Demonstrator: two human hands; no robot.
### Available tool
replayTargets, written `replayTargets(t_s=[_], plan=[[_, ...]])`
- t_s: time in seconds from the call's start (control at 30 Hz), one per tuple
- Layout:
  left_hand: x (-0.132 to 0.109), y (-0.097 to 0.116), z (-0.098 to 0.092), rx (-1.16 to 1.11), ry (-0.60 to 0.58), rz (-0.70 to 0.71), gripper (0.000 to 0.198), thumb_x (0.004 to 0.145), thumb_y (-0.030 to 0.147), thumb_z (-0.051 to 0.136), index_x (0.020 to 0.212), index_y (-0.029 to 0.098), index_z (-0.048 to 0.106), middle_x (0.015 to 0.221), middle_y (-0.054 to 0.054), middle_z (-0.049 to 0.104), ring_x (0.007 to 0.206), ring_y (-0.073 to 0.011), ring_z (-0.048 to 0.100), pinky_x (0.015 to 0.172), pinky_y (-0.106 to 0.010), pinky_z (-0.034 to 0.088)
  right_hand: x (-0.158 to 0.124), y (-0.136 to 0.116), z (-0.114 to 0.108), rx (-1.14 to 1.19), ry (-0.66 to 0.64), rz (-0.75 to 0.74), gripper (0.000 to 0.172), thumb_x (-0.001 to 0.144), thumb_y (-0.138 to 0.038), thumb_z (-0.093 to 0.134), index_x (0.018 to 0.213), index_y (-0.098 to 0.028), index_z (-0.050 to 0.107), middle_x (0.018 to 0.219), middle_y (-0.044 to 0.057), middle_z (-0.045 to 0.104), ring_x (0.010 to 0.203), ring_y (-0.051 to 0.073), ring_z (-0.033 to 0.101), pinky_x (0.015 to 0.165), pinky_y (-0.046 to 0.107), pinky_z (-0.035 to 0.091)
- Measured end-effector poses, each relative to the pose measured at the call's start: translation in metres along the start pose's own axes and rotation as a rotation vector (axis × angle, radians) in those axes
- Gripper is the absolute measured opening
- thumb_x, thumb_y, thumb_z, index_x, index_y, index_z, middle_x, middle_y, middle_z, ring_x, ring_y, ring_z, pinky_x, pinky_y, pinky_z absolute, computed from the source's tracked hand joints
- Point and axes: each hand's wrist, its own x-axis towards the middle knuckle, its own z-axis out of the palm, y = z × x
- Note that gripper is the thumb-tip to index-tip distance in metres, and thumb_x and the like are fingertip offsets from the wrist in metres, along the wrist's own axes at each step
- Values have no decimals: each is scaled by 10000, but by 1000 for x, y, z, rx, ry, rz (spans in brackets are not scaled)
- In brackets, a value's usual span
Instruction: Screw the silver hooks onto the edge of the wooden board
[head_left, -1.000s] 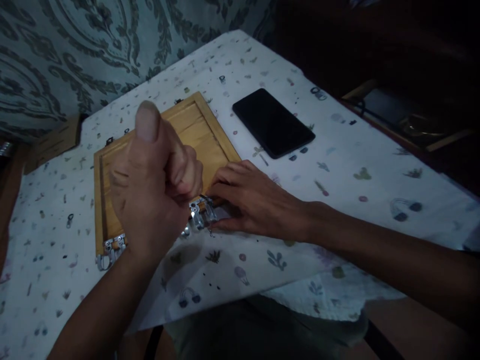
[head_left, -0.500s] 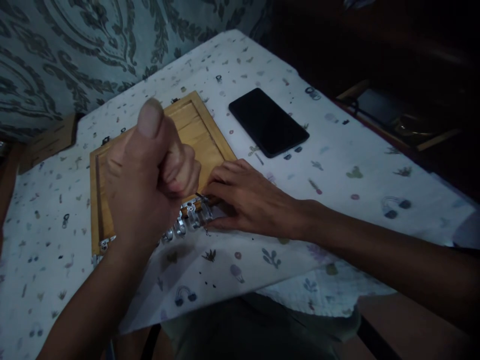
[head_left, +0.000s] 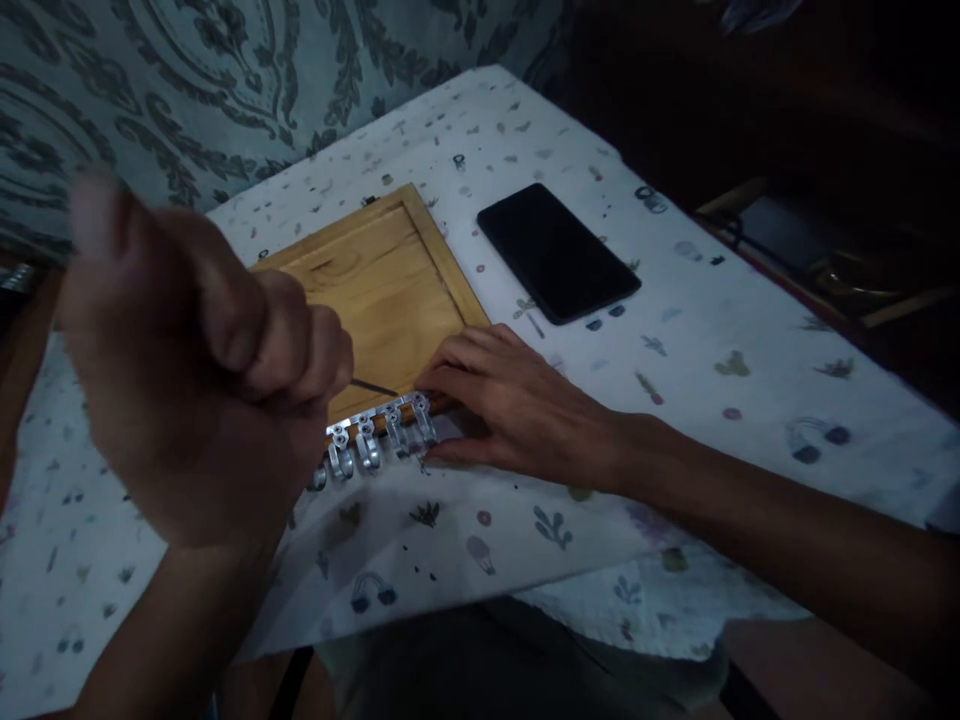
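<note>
A wooden panel (head_left: 375, 290) with a raised frame lies on the patterned cloth. Along its near edge runs a row of silvery metal clips (head_left: 367, 441). My left hand (head_left: 217, 370) is closed in a fist, thumb up, above the panel's left part, and a thin dark metal shaft (head_left: 373, 387) sticks out from it, its tip close to the clips. Any handle is hidden inside the fist. My right hand (head_left: 502, 400) rests at the panel's near right corner, fingers on the edge and thumb below, gripping the panel beside the last clip.
A black phone (head_left: 559, 252) lies on the tablecloth (head_left: 660, 400) right of the panel. A patterned wall covering (head_left: 247, 90) stands behind the table. Dark shelving with a wooden rail is at the right.
My left hand has moved left and nearer the camera, showing more of the shaft and clips. My right hand keeps its hold at the corner. The view has shifted slightly.
</note>
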Motion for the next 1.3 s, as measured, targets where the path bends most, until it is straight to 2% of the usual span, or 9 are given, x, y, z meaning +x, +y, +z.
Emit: replayTargets(t_s=[0.03,0.1,0.27,0.47,0.6,0.8,1.0,1.17,1.3], plan=[[-3,-2,6,91,37,-81,514,1079,187,144,608,173,348,533,45,221,365,-53,170,348,-183,225,0,0,0,4,-4,3,400,851,-480,755,1038,-130,705,1007,96,627,940,248,540,859,395,399],[-6,-7,14,180,36,-80,578,1069,158,90,537,161,315,496,41,172,355,-50,145,331,-184,228,1,0,0,7,-8,5,403,852,-481,753,1048,-132,705,1007,91,626,942,247,543,855,396,393],[-6,-14,17,100,-30,63,540,1041,257,474,515,170,391,443,46,153,322,-58,180,303,-207,201,1,0,0,-12,-12,-2,416,848,-489,755,1062,-137,699,1019,95,640,956,253,558,852,397,403],[-7,-8,25,174,103,-131,583,1044,247,453,471,152,404,440,42,188,335,-48,209,339,-213,222,2,0,-2,-13,-26,7,430,831,-481,775,1068,-130,702,1024,100,645,948,257,560,849,412,413],[-4,-14,25,180,114,-50,671,1000,448,539,435,163,319,428,48,142,304,-43,168,290,-216,161,2,-1,-3,-8,-38,13,427,834,-463,777,1083,-124,702,1025,103,645,955,260,564,855,419,420],[-6,-13,25,254,193,-192,662,1073,291,366,424,162,372,408,40,185,317,-57,212,328,-224,215,2,-2,-2,-10,-39,8,411,851,-444,765,1097,-121,702,1041,108,648,958,260,557,861,415,413],[-9,-13,24,179,122,-108,619,1080,192,249,493,173,444,435,37,196,334,-74,192,339,-229,191,2,-1,-2,-8,-31,7,423,844,-458,771,1089,-120,703,1031,103,643,948,256,550,861,410,399],[-7,-11,29,303,148,-178,657,1016,424,507,437,165,337,398,52,165,317,-46,199,341,-241,189,2,-1,-3,-20,-49,14,410,858,-457,754,1087,-121,700,1041,108,642,952,259,544,853,409,400],[-8,-17,26,315,107,-121,682,991,511,544,438,166,339,427,44,226,316,-44,243,323,-238,221,1,-1,-3,-21,-45,6,431,861,-469,746,1096,-110,703,1034,107,637,942,254,539,852,409,398]])
